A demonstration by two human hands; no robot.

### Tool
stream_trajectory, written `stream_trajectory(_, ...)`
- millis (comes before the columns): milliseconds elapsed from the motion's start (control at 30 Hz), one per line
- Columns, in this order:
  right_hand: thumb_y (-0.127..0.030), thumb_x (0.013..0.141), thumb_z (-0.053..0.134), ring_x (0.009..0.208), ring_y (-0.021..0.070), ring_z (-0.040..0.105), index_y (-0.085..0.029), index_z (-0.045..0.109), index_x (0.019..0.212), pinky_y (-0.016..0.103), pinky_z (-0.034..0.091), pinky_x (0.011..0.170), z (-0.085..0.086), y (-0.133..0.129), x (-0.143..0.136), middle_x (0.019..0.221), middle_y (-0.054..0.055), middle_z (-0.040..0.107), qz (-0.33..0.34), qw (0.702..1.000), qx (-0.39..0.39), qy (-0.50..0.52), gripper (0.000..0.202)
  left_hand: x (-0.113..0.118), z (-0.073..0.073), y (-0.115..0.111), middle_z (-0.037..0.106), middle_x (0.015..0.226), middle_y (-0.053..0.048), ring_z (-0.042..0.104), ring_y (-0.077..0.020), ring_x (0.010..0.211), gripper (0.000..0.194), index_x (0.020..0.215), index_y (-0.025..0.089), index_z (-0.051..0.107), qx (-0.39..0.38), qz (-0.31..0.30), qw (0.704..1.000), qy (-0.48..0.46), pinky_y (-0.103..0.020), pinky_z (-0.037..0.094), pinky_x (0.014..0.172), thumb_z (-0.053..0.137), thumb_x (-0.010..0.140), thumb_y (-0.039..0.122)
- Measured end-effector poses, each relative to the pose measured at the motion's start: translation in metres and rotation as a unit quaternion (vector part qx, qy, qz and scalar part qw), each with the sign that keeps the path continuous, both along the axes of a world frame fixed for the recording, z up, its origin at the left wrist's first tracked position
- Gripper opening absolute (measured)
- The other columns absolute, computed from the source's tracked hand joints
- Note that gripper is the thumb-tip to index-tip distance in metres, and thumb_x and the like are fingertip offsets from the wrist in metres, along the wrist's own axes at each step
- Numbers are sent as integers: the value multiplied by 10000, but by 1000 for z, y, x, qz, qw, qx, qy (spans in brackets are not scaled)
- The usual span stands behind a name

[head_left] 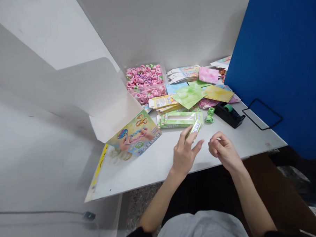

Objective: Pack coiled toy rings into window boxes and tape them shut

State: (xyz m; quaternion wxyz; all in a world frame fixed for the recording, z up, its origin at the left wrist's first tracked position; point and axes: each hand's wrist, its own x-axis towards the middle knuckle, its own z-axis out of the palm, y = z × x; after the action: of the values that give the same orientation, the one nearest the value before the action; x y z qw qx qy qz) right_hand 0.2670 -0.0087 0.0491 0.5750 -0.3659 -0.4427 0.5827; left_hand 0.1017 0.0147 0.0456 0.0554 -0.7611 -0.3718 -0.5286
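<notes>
My left hand (183, 152) has a narrow green carton (196, 126) with white lettering, gripped by its fingers and tilted up; the thumb stands apart from it. Close by on the right, my right hand (224, 150) is closed with fingertips curled to the thumb. Whatever it holds, if anything, is hidden. Flat green cartons with windows (179, 118) lie just beyond the left hand. A few green and white coiled bands (209, 115) sit beside them, next to a black tape dispenser (229, 115) carrying green tape.
A clear bin of pink and green bands (145, 79) stands at the back. Yellow cartons (161, 101), a green card (190, 96), a yellow card (219, 93) and a pink card (208, 74) overlap there. An open printed box (135, 133) stands left. A blue panel (281, 67) borders the right.
</notes>
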Motion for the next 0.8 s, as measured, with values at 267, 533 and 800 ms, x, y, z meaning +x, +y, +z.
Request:
stream_trajectory(267, -586, 783, 791, 473, 102, 364, -310, 543, 1261, 243, 330, 479, 15, 14, -46, 543, -103, 464, 43, 996, 33, 65, 604, -8, -3, -4, 682, 1190, -98, 707, -175, 1084, 279, 1234, 229, 476, 24, -10, 996, -91, -284, 605, 816, 564, 980, 153)
stream_trajectory(533, -539, 773, 810, 501, 101, 417, -291, 507, 1328, 226, 339, 469, 21, 16, -68, 561, -106, 469, 0, 997, 9, 75, 679, -12, -7, -9, 659, 1246, -118, 670, -194, 1179, 339, 1298, 229, 444, -21, -60, 987, -150, -350, 595, 914, 534, 988, 127)
stream_trajectory(800, -475, 791, 802, 485, 92, 424, -271, 529, 1318, 210, 331, 448, 26, 14, -74, 547, -104, 503, -27, 997, -1, 68, 628, -14, -16, -9, 636, 1281, -145, 682, -213, 1147, 476, 1471, 242, 312, -27, -36, 989, -138, -327, 617, 825, 478, 1027, 190)
